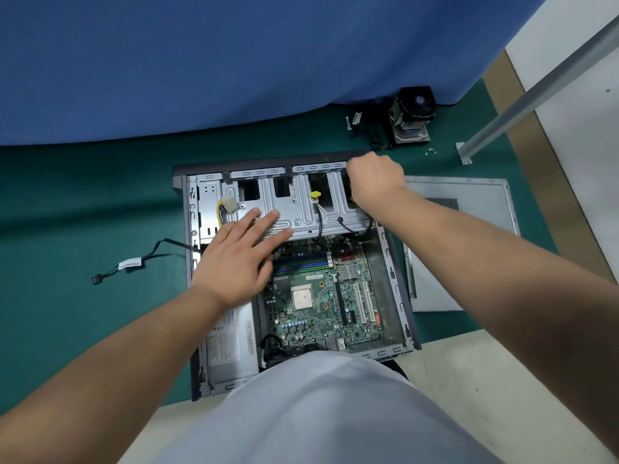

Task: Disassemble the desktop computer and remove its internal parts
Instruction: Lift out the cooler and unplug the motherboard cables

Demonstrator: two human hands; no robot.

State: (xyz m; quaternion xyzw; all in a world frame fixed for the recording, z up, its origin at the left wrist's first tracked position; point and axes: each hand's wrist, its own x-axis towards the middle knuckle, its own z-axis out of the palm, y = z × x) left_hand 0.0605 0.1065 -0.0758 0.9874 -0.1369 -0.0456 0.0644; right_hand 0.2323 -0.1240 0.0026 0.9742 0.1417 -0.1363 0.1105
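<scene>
A grey shirt [301, 413] is closest. The left hand [239, 259] lies flat, fingers straight, on the cage [301, 212]. At 1 o'clock, the right hand [375, 180] is curled tight at the case [397, 279] edge; I cannot tell what it holds.

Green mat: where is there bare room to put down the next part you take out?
The green mat is bare left of the computer case, between the blue cloth and the loose black cable. It is crowded far right: the removed cooler, small screws and the side panel fill that side.

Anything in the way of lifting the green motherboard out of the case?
Yes. The grey metal drive cage overhangs the green motherboard's far edge, black cables drop onto it, and the left hand covers its near-left corner.
</scene>
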